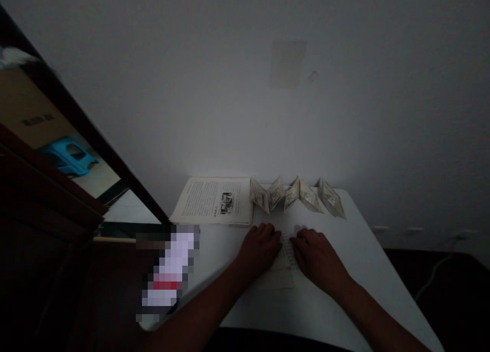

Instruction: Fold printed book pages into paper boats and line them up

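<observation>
A sheet of printed paper [288,262] lies on the white table [214,270] in front of me, with a fold line across its lower part. My left hand [261,245] rests on its left side, fingers bent and pressed together at the paper. On the other side my right hand [314,253] is curled with thumb and forefinger at the paper's right edge. Both hands cover much of the sheet. Beyond them stand several folded paper boats [302,194] in a row, made from printed pages.
An open book [214,201] lies at the back left of the table, against the wall [229,86]. A blurred-out phone-like object [168,270] is at the left edge. A dark-framed mirror [88,122] leans at the left, showing a blue stool [71,155].
</observation>
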Demonstrator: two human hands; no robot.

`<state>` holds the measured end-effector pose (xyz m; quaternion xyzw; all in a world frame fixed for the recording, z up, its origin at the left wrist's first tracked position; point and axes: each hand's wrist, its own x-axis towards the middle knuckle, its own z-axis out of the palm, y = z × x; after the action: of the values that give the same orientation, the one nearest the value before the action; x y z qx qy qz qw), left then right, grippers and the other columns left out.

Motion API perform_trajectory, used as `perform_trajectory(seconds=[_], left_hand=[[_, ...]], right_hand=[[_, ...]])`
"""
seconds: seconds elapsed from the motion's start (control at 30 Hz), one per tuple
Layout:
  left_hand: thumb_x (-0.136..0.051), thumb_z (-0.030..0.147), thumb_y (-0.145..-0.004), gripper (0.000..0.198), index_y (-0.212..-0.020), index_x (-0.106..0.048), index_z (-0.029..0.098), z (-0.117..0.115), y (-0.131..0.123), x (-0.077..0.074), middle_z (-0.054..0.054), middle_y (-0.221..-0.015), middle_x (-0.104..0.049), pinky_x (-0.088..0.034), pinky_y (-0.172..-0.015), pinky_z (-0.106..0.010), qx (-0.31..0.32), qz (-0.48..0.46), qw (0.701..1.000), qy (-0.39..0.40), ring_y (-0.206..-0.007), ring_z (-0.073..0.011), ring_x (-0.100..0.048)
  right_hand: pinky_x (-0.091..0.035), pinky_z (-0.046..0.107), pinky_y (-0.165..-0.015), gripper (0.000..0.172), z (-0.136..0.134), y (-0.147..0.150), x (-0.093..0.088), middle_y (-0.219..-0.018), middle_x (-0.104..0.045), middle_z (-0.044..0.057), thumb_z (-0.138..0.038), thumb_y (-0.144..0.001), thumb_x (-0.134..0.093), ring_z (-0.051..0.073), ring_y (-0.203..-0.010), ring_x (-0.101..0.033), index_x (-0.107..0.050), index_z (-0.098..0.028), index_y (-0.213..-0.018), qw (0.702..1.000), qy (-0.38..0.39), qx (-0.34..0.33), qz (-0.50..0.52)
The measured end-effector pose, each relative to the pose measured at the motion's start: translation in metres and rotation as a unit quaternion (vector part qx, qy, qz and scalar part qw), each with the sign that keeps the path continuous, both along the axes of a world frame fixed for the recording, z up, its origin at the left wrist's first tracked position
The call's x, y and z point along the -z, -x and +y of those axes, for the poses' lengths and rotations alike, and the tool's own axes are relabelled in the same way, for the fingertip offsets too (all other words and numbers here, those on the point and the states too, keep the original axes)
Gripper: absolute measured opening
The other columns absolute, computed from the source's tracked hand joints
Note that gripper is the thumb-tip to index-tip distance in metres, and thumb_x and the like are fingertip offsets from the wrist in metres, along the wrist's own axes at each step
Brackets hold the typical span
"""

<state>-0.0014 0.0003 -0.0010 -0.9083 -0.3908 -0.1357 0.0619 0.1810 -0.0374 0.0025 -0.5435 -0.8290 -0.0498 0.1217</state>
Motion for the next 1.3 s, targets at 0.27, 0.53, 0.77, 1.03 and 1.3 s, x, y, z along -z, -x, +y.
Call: perform_trajectory(seconds=[0.27,0.53,0.77,1.03,1.3], left_hand=[[-0.044,0.032,-0.088,0.026,-0.111,-0.052,0.021,0.002,0.002,-0.001,-0.007,-0.099,-0.053,-0.038,-0.075,-0.038,-0.002,0.015,1.000,-0.001,-0.091,-0.0231,-0.048],[-0.044,0.032,-0.087,0.027,-0.111,-0.052,0.022,0.003,0.003,-0.007,-0.007,-0.101,-0.052,-0.037,-0.076,-0.037,0.003,0.024,1.000,0.016,-0.092,-0.0225,-0.047],[-0.050,0.047,-0.083,0.039,-0.116,-0.052,0.026,0.009,0.007,-0.004,-0.006,-0.104,-0.052,-0.038,-0.078,-0.037,0.005,0.007,1.000,0.029,-0.094,-0.0233,-0.047],[-0.050,0.058,-0.079,0.045,-0.110,-0.057,0.027,0.014,0.007,-0.004,-0.006,-0.104,-0.052,-0.039,-0.077,-0.036,0.003,-0.006,0.999,0.048,-0.095,-0.0236,-0.047],[-0.052,0.053,-0.079,0.041,-0.110,-0.057,0.027,0.009,0.006,-0.004,-0.006,-0.104,-0.051,-0.039,-0.080,-0.039,-0.007,-0.026,0.999,0.042,-0.096,-0.0245,-0.045]], right_hand=[[-0.044,0.030,-0.075,0.031,0.002,0.006,0.000,-0.089,-0.059,0.010,-0.014,-0.081,-0.046,0.020,-0.080,-0.058,-0.061,-0.014,-0.108,0.998,0.062,0.022,-0.002],[-0.044,0.026,-0.069,0.045,0.012,0.010,-0.012,-0.092,-0.062,0.008,-0.015,-0.081,-0.042,0.018,-0.078,-0.062,-0.051,-0.020,-0.124,0.992,0.127,0.011,-0.002],[-0.043,0.026,-0.071,0.027,0.031,0.002,-0.021,-0.084,-0.068,0.006,-0.023,-0.085,-0.044,0.018,-0.079,-0.063,-0.067,-0.022,-0.101,0.986,0.151,-0.046,0.050],[-0.042,0.025,-0.062,0.024,0.063,0.000,-0.021,-0.071,-0.071,0.004,-0.036,-0.080,-0.054,0.018,-0.067,-0.063,-0.071,-0.021,-0.076,0.972,0.192,-0.035,0.132],[-0.042,0.024,-0.061,0.014,0.062,-0.007,-0.023,-0.070,-0.071,0.002,-0.029,-0.074,-0.060,0.017,-0.066,-0.063,-0.071,-0.020,-0.074,0.961,0.222,-0.048,0.157]])
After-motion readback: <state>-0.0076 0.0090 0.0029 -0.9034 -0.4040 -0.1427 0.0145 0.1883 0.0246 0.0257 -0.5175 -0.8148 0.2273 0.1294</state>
